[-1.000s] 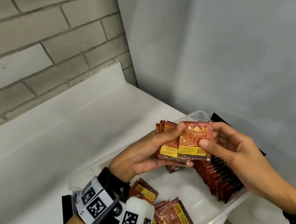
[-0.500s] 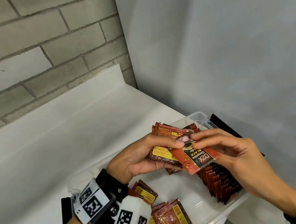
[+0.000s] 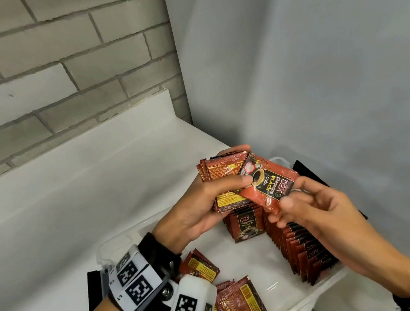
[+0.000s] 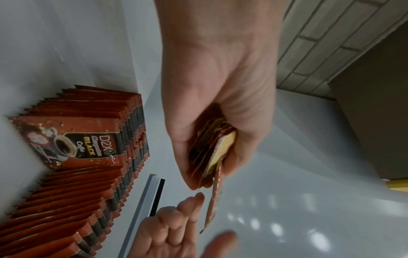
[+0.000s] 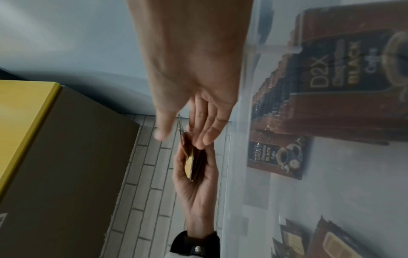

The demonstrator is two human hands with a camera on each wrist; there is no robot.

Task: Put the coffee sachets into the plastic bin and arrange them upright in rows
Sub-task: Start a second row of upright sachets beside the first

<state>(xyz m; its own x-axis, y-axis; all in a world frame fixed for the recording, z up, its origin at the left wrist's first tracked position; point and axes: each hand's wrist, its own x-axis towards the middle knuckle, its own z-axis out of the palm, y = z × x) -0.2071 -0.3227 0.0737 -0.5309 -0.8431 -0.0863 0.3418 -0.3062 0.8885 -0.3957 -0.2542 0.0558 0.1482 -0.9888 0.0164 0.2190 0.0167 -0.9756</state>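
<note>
**Hands sort a sachet above the plastic bin**

The left hand [image 3: 194, 211] grips a stack of sachets [image 3: 225, 179], its fingers [image 3: 235, 150] curled behind the stack and its thumb pressed on the front. The right hand [image 3: 323, 217] pinches a single sachet [image 3: 267, 183] by its lower edge between thumb and fingers, printed face up and tilted, overlapping the front of the stack. Both are held above the plastic bin [image 3: 325, 295], which sits on the white counter [image 3: 72, 203]. Inside the bin, a row of upright sachets [image 3: 304, 249] lines the right side, with a shorter upright row [image 3: 245, 223] at its far end. Loose sachets [image 3: 238, 303] lie flat at the near end.
</note>
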